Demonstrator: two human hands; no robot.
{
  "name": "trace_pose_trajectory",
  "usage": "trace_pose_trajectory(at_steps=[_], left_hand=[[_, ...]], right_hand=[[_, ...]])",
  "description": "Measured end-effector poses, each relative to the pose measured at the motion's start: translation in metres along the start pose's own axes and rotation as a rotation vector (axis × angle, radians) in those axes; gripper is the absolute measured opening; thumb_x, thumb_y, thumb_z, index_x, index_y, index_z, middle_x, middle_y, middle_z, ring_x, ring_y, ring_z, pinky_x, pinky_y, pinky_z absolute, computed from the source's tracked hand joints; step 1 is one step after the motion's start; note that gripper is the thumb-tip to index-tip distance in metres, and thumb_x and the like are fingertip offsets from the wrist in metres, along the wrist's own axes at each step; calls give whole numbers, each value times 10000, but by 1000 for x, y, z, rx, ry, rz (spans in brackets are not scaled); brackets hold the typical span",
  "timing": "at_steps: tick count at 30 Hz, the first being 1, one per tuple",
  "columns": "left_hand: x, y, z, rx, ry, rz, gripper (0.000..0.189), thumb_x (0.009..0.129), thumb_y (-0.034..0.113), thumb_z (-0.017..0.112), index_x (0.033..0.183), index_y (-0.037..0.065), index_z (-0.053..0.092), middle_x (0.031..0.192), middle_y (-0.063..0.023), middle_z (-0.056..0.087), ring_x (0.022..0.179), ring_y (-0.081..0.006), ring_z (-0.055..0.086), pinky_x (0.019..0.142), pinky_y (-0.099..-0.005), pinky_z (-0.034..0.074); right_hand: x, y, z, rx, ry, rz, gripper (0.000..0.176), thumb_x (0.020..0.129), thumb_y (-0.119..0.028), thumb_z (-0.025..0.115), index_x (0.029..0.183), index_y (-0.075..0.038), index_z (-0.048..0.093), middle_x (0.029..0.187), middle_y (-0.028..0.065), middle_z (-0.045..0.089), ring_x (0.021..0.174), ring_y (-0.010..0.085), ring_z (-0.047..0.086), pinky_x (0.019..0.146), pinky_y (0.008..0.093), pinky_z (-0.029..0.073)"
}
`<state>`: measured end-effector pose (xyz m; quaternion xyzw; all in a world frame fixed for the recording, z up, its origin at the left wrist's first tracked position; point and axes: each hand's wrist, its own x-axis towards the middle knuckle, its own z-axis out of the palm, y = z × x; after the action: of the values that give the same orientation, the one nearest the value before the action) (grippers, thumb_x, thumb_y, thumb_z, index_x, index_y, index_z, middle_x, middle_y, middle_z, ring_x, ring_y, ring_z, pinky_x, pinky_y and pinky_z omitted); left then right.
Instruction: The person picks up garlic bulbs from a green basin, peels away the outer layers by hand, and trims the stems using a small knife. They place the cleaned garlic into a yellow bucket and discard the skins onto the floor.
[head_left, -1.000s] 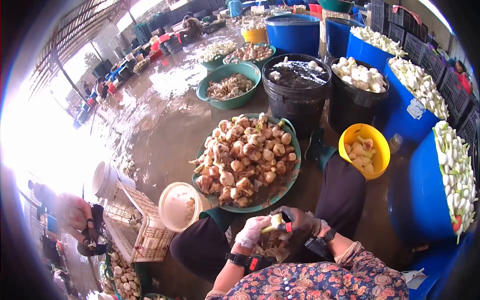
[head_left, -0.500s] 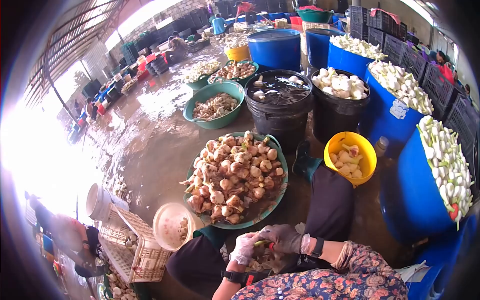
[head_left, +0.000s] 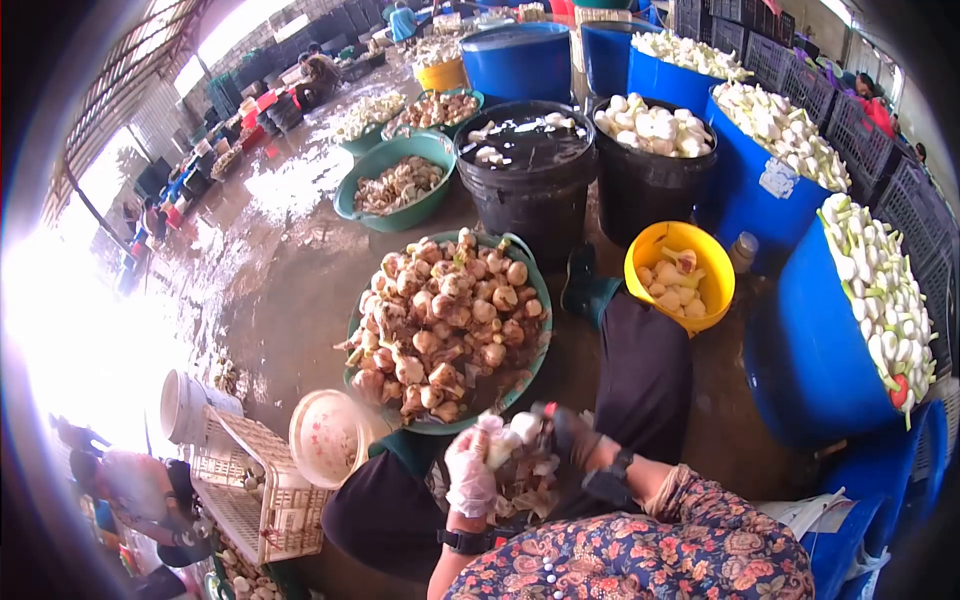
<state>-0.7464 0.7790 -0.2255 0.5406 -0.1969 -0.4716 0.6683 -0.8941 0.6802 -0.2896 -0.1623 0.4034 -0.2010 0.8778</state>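
Observation:
My left hand (head_left: 472, 472), in a thin whitish glove, is closed round a peeled white garlic bulb (head_left: 525, 427). Just right of the bulb is my right hand (head_left: 574, 440), in a dark glove. Its fingers are curled on a small tool with a red handle (head_left: 547, 410); motion smears it and no blade shows. Below both hands, loose garlic skins (head_left: 525, 485) lie between my legs. In front of me, a green basin (head_left: 541, 350) is heaped with unpeeled, soil-stained garlic bulbs (head_left: 440, 320).
A yellow bucket (head_left: 640, 272) with peeled bulbs stands by my right leg. Black buckets (head_left: 525, 200) and blue barrels (head_left: 800, 345) holding garlic line the right. At left are a white bucket (head_left: 318, 425), a tilted crate (head_left: 285, 505) and another person (head_left: 135, 485).
My hands have moved apart and up slightly, and the white bulb now shows between them. The camera view has shifted, so the surroundings sit higher and further left.

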Motion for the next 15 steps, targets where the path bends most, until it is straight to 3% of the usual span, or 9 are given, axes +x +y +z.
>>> trace_pose_trajectory(at_steps=[2,3,4,5,6,7,10,13,15], left_hand=[[-15,43,10,48,-49,117,185,920,142,540,916,-14,640,813,-60,659,718,-142,623,675,-268,516],[-15,53,10,117,-20,51,181,896,152,587,908,-17,649,805,-55,658,718,-134,620,671,-263,514],[-14,66,13,361,-82,40,195,863,169,642,910,-19,659,801,-42,659,716,-107,610,665,-250,507],[-6,54,3,569,-195,-56,218,835,174,676,929,-23,664,786,-41,659,714,-89,603,665,-241,498],[-2,42,0,578,-394,-111,272,831,185,677,999,-26,646,791,-58,662,734,-86,601,682,-232,488],[3,26,-8,970,-496,138,306,830,204,681,1033,-20,633,829,-50,664,761,-81,596,703,-222,478],[13,11,3,491,-235,-43,303,802,169,717,1038,4,625,853,-27,651,789,-78,585,718,-241,485],[24,11,18,345,-167,17,453,797,118,721,1197,12,536,965,-35,611,839,-92,564,771,-233,467],[24,5,27,320,-181,37,546,800,79,709,1280,15,458,1038,-46,583,885,-109,575,804,-241,474]], right_hand=[[40,-12,-44,576,-56,257,307,883,-267,520,610,-130,495,488,-16,417,489,119,479,360,229,362],[50,-10,-59,663,-151,133,308,879,-264,521,608,-120,499,499,-14,443,480,118,489,382,198,381],[30,-27,-42,564,-107,105,299,877,-320,536,668,-107,528,500,-22,450,507,127,508,402,227,404],[16,-37,-30,478,-320,82,305,880,-351,534,698,-106,539,511,-24,460,542,131,524,425,239,419],[7,-44,-24,391,-535,51,317,883,-381,532,728,-105,551,521,-25,471,577,136,540,449,252,433],[1,-47,-18,438,-522,56,327,888,-394,523,752,-100,567,543,-18,496,564,144,546,465,267,445],[-13,-55,4,415,-533,9,312,912,-367,502,849,-78,601,597,-22,537,558,127,549,522,268,458],[-14,-49,12,440,-457,61,295,917,-346,508,909,-68,609,653,-36,548,576,99,535,578,242,453],[-22,-42,27,304,-319,16,298,918,-344,509,920,-64,613,676,-26,557,555,97,525,550,244,445]])
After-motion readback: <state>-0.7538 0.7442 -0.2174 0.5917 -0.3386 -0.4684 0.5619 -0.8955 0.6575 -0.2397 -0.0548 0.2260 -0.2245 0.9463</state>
